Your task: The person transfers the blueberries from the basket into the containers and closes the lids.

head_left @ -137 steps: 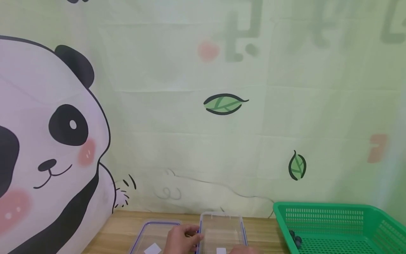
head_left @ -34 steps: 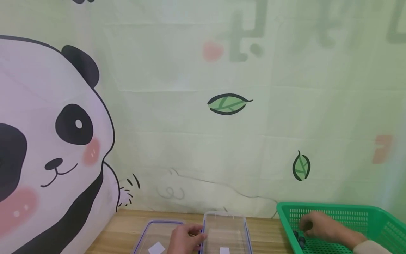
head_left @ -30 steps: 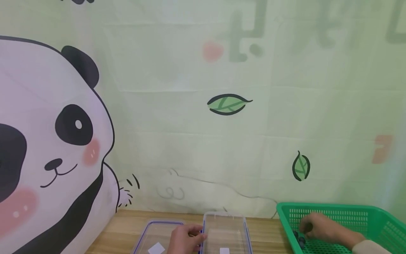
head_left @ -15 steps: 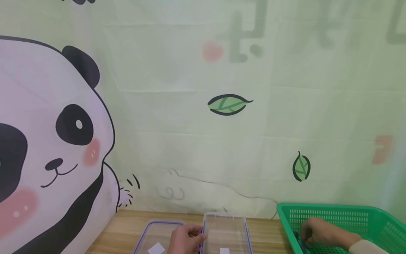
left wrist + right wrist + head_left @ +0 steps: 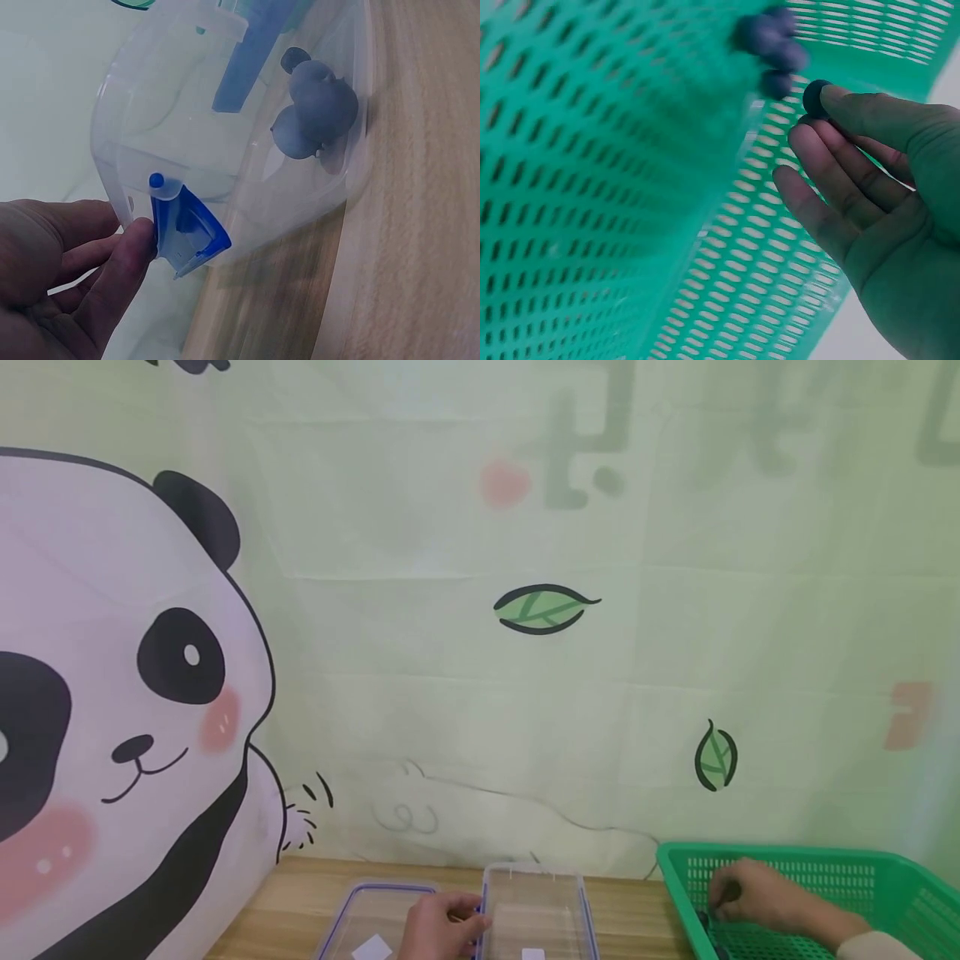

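My left hand [image 5: 442,928] pinches the edge of a clear plastic food container [image 5: 534,867]. In the left wrist view, its thumb and fingers are beside a blue latch [image 5: 196,225], and several blueberries [image 5: 324,109] show through the container's wall. My right hand [image 5: 761,897] is inside a green plastic basket [image 5: 795,852]. The right wrist view shows its thumb and fingertips pinching one dark blueberry [image 5: 815,99]. Several other blueberries [image 5: 769,43] lie beyond these fingertips in the basket, slightly blurred.
A clear lid with a blue seal [image 5: 382,887] and a white square label [image 5: 372,947] lies left of the container. All stand on a wooden table [image 5: 626,910]. Behind rises a pale green cloth backdrop [image 5: 420,693] printed with a panda and leaves.
My right hand went from the container's front to the basket. In the last half second it rose slightly there, and nearby blueberries shifted. My left hand has kept its place at the container's edge.
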The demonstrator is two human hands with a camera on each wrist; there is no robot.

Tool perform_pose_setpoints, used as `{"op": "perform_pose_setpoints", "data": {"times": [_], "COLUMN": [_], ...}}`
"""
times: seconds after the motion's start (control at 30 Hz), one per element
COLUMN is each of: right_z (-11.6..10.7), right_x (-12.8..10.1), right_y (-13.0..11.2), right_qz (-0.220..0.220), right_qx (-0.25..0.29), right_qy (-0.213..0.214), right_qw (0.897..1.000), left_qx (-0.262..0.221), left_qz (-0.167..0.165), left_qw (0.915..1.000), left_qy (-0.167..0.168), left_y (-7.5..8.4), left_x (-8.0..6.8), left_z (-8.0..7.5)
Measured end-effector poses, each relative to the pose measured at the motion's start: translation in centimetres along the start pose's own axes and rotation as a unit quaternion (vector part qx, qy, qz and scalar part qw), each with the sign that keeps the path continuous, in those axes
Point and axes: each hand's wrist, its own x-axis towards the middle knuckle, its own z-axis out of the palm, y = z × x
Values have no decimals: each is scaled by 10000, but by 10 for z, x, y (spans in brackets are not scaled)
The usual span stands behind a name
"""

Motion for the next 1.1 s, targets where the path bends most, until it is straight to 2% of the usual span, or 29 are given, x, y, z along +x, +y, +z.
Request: {"op": "perform_pose_setpoints", "data": {"times": [0.17,0.27,0.43,0.63,0.93,1.1], "right_z": [-24,-34,-40,-38,-30,-16], "right_x": [-21,-33,-44,-51,-63,-63], "right_y": [-66,-92,-113,-139,-179,-198], "right_qz": [-49,-155,-101,160,159,241], "right_qx": [364,288,336,705,908,1419], "right_qy": [609,1064,1536,1681,2075,2072], "right_qw": [9975,9938,9875,9831,9739,9676], "left_qx": [-12,4,5,-8,-50,-118], "left_qz": [-50,-72,-64,22,-21,48], "left_qw": [10000,10000,10000,10000,10000,9999], "left_qy": [-23,-17,-5,9,9,8], "left_y": [1,1,1,2,2,2], "left_x": [0,0,-1,-2,-3,-3], "left_z": [0,0,0,0,-1,0]}}
